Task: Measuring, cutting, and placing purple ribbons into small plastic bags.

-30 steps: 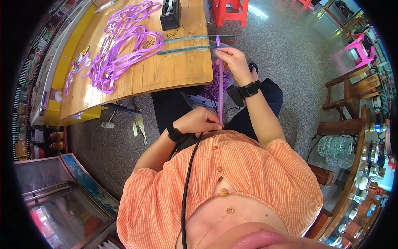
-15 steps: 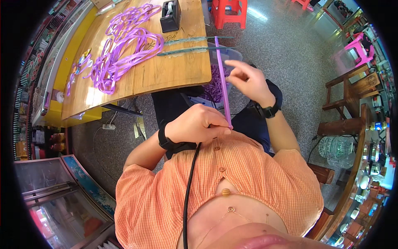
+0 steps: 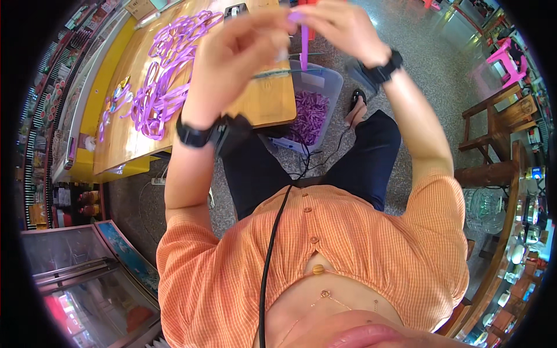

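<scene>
A purple ribbon (image 3: 304, 47) hangs by the rods at the table's right corner, its upper end bunched between my raised hands. My left hand (image 3: 235, 61), blurred by motion, reaches over the table with curled fingers and pinches the ribbon at its fingertips. From the right, my right hand (image 3: 348, 29) closes its fingers on the same upper part. Two thin dark rods (image 3: 272, 73) stick out past the table edge, partly hidden by my left hand. Loops of purple ribbon (image 3: 156, 107) lie heaped on the wooden table (image 3: 272, 104).
Below the table corner stands a clear plastic bin (image 3: 333, 87) filled with short purple ribbon pieces (image 3: 312, 116). A black tape dispenser (image 3: 235, 10) is partly covered by my left hand. Wooden chairs (image 3: 490, 124) and a pink stool (image 3: 509, 61) stand to the right, a glass-topped freezer (image 3: 75, 255) lower left.
Both hands have moved up and away from my body toward the far side. The ribbon end pinched near my waist is gone from there; ribbon now shows between my raised hands.
</scene>
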Available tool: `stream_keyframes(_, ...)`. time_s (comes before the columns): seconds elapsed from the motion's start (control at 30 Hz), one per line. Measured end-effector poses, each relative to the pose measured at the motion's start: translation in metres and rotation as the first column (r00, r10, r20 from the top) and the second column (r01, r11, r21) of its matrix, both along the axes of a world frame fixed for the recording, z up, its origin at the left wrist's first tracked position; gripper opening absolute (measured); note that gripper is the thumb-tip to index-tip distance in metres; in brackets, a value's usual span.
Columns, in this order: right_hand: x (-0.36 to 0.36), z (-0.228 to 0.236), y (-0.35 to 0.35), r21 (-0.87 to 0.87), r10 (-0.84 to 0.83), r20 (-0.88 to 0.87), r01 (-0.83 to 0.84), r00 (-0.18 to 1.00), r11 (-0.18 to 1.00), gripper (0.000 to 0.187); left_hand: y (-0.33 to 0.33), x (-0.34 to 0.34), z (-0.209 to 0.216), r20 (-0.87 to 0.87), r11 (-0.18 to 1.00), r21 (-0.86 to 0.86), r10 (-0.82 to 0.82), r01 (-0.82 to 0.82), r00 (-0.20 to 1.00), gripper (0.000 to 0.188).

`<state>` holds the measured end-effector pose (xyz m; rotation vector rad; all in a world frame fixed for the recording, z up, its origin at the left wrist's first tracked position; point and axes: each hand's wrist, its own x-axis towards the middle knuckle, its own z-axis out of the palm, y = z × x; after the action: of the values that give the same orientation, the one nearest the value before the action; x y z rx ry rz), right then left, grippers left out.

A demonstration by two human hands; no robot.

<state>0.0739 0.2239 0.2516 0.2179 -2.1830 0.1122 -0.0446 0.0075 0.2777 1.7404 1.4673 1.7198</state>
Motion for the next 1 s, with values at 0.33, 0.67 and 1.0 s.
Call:
stream_keyframes(0.33, -0.092, -0.076, 0.095, -0.218, -0.262, 0.413, 0.374, 0.872, 0.902, 0.023, 0.109, -0.082, -0.065, -0.169, 0.957, -0.092, 0.257, -0.274, 0.952, 0.029)
stream_keyframes(0.67, -0.101, -0.171, 0.118, -0.320, -0.013, 0.520, 0.209, 0.854, 0.924, 0.030, 0.122, -0.075, -0.102, -0.455, 0.959, -0.234, 0.038, -0.161, 0.890, 0.023)
stream_keyframes(1.0, -0.026, -0.204, 0.029, -0.638, 0.355, 0.770, 0.661, 0.530, 0.395, 0.027, 0.130, -0.093, -0.137, -0.709, 0.901, -0.326, -0.032, -0.286, 0.704, 0.031)
